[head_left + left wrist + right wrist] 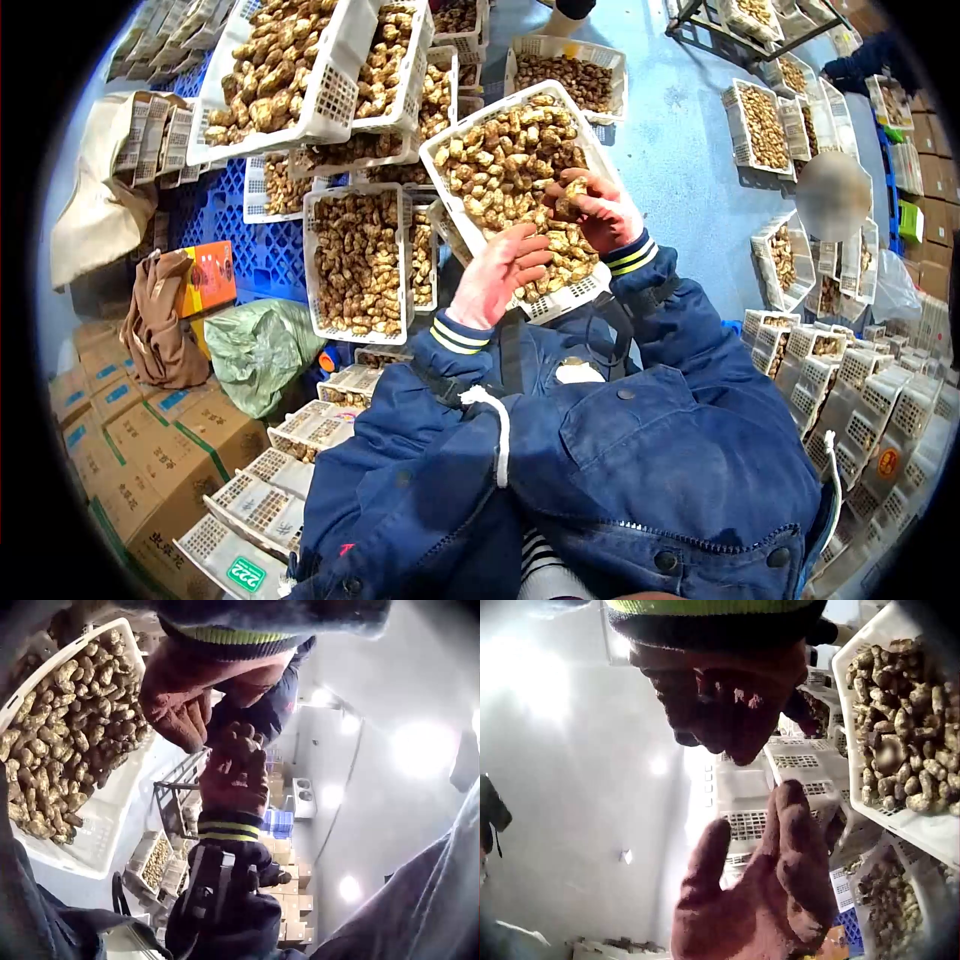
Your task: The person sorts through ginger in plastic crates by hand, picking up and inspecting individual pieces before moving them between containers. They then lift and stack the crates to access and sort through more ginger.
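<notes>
A white perforated crate (pixel 440 165), tilted in front of the person's body, is filled with knobbly brown-and-cream tuber-like pieces (pixel 510 150). Over its near part is my left hand (pixel 500 272), in a reddish glove, fingers extended and thumb apart; the right wrist view shows that palm (pixel 765 900) with nothing in it. My right hand (pixel 612 218), gloved alike, is above the crate's right side. It pinches one knobbly piece (pixel 570 197) between thumb and curled fingers. In the left wrist view the right hand (pixel 234 780) faces the left hand (pixel 180 694), a small distance apart.
Stacked filled crates (pixel 355 260) stand ahead and left, on blue pallets (pixel 220 215). Cardboard boxes (pixel 165 440) and a green plastic bag (pixel 262 350) are at the left. More crates (pixel 765 125) stand right on the blue floor (pixel 680 180), near a metal rack (pixel 690 40).
</notes>
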A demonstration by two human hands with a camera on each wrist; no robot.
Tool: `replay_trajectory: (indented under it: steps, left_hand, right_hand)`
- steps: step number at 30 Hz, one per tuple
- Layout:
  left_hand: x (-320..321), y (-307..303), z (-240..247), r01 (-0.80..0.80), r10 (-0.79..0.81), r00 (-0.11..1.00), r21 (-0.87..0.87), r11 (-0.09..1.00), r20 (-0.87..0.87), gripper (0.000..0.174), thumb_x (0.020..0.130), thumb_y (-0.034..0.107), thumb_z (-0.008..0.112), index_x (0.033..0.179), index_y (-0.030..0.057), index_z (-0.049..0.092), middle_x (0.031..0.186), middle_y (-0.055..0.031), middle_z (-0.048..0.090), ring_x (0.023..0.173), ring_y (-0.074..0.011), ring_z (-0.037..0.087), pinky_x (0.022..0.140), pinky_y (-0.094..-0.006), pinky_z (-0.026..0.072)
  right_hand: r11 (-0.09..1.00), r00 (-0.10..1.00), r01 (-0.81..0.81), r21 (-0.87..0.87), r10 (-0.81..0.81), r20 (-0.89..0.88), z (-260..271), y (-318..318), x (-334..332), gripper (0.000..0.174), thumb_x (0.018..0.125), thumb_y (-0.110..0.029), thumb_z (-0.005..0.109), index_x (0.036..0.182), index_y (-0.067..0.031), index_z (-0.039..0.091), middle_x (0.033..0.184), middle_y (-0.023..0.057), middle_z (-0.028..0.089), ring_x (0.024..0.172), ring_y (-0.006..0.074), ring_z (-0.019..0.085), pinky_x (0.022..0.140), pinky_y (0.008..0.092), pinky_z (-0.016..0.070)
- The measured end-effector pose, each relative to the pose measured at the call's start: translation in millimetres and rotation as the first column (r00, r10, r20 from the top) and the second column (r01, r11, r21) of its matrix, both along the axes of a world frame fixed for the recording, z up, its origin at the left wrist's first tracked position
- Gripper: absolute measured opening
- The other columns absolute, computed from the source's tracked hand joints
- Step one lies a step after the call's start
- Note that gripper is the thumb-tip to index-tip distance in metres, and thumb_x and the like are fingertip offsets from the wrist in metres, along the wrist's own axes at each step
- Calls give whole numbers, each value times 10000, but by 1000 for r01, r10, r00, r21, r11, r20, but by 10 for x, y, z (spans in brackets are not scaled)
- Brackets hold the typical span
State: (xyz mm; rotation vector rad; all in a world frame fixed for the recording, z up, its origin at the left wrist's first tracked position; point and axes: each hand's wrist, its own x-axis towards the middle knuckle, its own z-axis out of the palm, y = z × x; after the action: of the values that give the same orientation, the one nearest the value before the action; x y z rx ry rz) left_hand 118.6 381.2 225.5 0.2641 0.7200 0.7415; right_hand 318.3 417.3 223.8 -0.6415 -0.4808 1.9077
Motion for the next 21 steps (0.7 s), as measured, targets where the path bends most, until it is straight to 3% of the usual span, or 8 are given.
replay_trajectory:
  steps: [4,6,8,10,11,14,16,21]
  left_hand:
    - [153,48,120,-50,64,974,-66,997,217,440,897,374,454,1236,98,407,1140,-104,510,1016,-219,527,863,-356,427]
    - [151,85,159,-132,160,979,-195,972,130,387,870,419,493,1155,158,500,965,-29,592,848,-168,573,693,-295,461]
    - [99,118,150,-113,136,984,-186,976,118,396,855,480,476,1063,148,537,855,-11,583,717,-151,559,605,-271,448]
    - [65,137,161,-79,78,997,-310,948,-15,444,836,547,447,971,135,545,745,11,542,604,-134,504,520,-254,408]
    - [39,154,173,54,-21,991,-257,965,131,506,818,602,415,923,121,534,695,16,512,562,-123,466,491,-249,378]
    - [117,104,252,-51,-5,989,-377,925,-147,574,797,650,383,909,105,523,638,-4,518,520,-121,452,474,-250,366]
    - [159,66,304,-119,42,965,-288,950,-260,606,778,672,384,898,95,524,641,-29,534,512,-127,460,478,-256,378]
    - [123,68,217,10,-63,979,-264,965,-193,732,764,711,333,953,29,519,684,-55,554,547,-156,493,527,-289,423]
  right_hand:
    - [978,893,-169,121,100,439,66,1,-200,483,809,-125,589,1241,-4,408,1097,92,538,954,167,541,867,295,427]
    - [967,931,-249,54,223,288,190,-25,-306,555,819,-168,594,1296,-23,351,1061,53,530,948,112,506,844,240,405]
    - [952,926,-303,39,284,249,142,22,-272,534,855,-170,538,1310,-20,303,1206,89,478,985,157,526,844,279,436]
    - [970,967,-204,130,179,181,140,69,-279,563,872,-203,516,1323,19,262,1232,105,464,1037,170,501,914,302,381]
    - [969,970,-220,110,205,132,154,68,-285,584,858,-222,538,1322,18,275,1219,97,471,1040,152,492,900,284,384]
    - [966,966,-255,42,254,40,139,43,-343,633,840,-242,571,1333,11,266,1203,85,480,1033,153,498,904,274,378]
    - [956,946,-289,57,295,-136,171,-8,-380,636,835,-214,584,1336,-3,255,1223,120,480,1050,214,524,921,326,401]
    - [968,965,-251,-27,248,-82,-13,0,-370,577,837,-169,573,1310,5,292,1214,134,484,1061,244,519,908,365,422]
